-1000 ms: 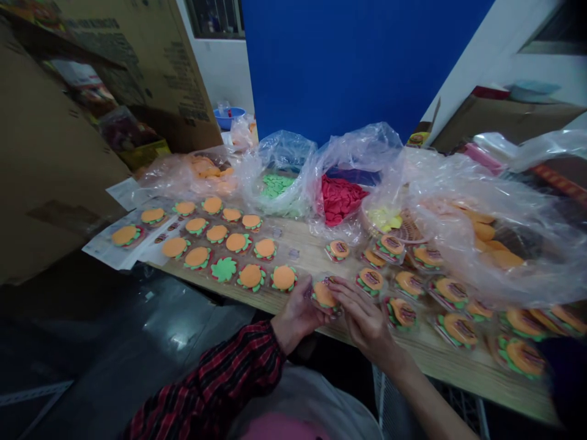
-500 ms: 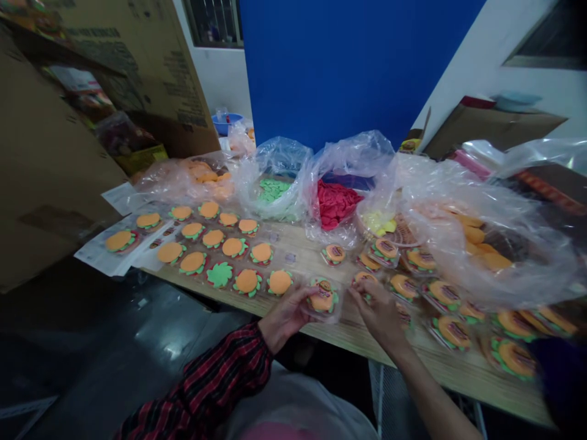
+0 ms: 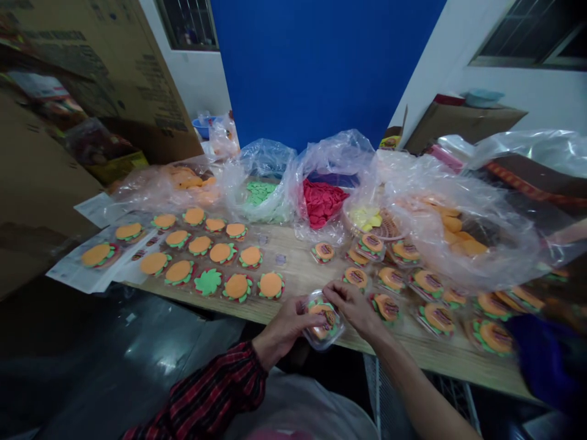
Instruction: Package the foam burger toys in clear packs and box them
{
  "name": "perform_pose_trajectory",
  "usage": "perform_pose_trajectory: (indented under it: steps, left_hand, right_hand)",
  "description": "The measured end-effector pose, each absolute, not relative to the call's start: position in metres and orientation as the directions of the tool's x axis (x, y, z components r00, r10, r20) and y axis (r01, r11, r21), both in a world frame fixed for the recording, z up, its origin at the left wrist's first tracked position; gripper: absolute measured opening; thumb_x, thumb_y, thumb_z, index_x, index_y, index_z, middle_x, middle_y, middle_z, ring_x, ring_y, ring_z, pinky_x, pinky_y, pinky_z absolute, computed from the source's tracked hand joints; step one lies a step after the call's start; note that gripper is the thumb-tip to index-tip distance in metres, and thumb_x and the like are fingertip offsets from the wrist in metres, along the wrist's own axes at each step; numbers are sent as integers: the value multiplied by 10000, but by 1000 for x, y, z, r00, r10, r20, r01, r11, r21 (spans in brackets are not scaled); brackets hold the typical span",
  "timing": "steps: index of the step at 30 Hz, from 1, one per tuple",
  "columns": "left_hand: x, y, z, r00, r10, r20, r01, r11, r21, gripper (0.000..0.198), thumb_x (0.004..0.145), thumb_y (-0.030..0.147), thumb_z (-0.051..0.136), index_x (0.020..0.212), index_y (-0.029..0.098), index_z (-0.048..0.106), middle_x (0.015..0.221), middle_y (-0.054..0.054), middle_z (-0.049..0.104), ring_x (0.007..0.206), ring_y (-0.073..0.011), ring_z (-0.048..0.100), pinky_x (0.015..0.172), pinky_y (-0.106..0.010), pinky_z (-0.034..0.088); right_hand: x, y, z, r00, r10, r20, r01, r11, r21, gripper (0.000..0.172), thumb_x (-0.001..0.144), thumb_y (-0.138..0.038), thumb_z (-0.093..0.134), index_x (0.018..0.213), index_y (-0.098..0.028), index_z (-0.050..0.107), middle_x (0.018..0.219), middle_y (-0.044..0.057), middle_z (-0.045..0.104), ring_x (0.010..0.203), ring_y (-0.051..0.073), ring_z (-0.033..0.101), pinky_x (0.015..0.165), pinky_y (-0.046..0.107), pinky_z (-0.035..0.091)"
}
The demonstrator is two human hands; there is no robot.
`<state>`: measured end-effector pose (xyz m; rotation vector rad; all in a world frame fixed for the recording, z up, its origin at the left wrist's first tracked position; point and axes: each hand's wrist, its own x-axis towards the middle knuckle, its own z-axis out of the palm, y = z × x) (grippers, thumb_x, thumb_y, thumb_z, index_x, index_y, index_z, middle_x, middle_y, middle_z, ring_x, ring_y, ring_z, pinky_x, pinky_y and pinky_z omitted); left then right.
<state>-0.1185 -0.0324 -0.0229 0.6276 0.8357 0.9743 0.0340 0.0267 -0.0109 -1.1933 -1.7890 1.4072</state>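
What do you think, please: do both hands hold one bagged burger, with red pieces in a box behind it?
Nearly: the head view shows the red pieces in a clear bag; left hand and right hand do hold the burger.

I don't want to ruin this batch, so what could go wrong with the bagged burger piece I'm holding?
1. The left hand and right hand hold the bagged burger piece right at the front edge of the table; a slip would probably drop it off the table.
2. The right hand sits close to the packed pieces, so a careless move might knock them out of line.
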Motion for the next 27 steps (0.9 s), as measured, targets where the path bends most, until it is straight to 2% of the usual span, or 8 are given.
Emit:
perform_pose_trajectory:
  steps: [4, 8, 11, 15, 21, 23, 27]
  left_hand:
    - [-119, -32, -18, 302, 907, -294, -428, 404, 808, 342, 607, 224, 755, 917, 105, 677, 835, -60, 663, 712, -141, 583, 683, -239, 451]
    - [-118, -32, -12, 322, 909, -267, -398, 385, 833, 335, 603, 246, 757, 899, 108, 679, 803, -48, 656, 689, -138, 573, 659, -228, 440]
    - [-116, -33, -13, 320, 905, -281, -393, 397, 830, 337, 603, 243, 756, 900, 102, 680, 805, -56, 658, 692, -142, 574, 666, -234, 440]
    - [-114, -36, -15, 322, 903, -285, -408, 404, 819, 321, 609, 230, 747, 891, 89, 683, 808, -72, 666, 690, -153, 582, 674, -252, 449]
    - [-107, -41, -13, 257, 932, -256, -564, 360, 743, 416, 604, 153, 729, 1012, 141, 655, 890, -73, 670, 785, -179, 599, 755, -282, 455]
    - [-106, -42, -14, 228, 931, -284, -580, 364, 728, 398, 604, 142, 714, 998, 143, 662, 883, -68, 671, 778, -172, 599, 745, -269, 454]
    - [-107, -38, -14, 153, 933, -324, -588, 350, 730, 335, 616, 171, 697, 949, 142, 664, 796, -48, 672, 736, -168, 604, 710, -268, 461]
  right_hand:
    - [36, 22, -6, -443, 897, 14, 400, 211, -892, 242, 840, -316, 479, 648, -184, 544, 619, -16, 518, 609, 131, 458, 546, 240, 337]
    - [37, 17, -2, -414, 909, 46, 417, 235, -878, 226, 838, -294, 471, 645, -190, 525, 601, -24, 492, 590, 129, 438, 538, 242, 322]
    - [36, 12, -4, -377, 925, 46, 381, 200, -903, 235, 827, -307, 474, 621, -194, 491, 571, -32, 446, 565, 123, 403, 516, 239, 308]
    - [33, 5, -12, -301, 953, 30, 240, 105, -965, 268, 809, -356, 495, 596, -198, 458, 561, -35, 417, 553, 119, 383, 506, 233, 321]
    - [24, 1, -21, -169, 984, -61, 21, -58, -998, 266, 778, -385, 558, 615, -192, 474, 569, -37, 421, 538, 109, 374, 493, 226, 315]
    - [24, 1, -22, -169, 983, -75, 14, -74, -997, 272, 781, -395, 562, 619, -191, 484, 576, -34, 432, 548, 112, 388, 501, 227, 322]
    - [33, -8, -26, -143, 989, -36, 148, -15, -989, 314, 826, -428, 505, 618, -194, 482, 593, -31, 439, 577, 123, 405, 523, 234, 325]
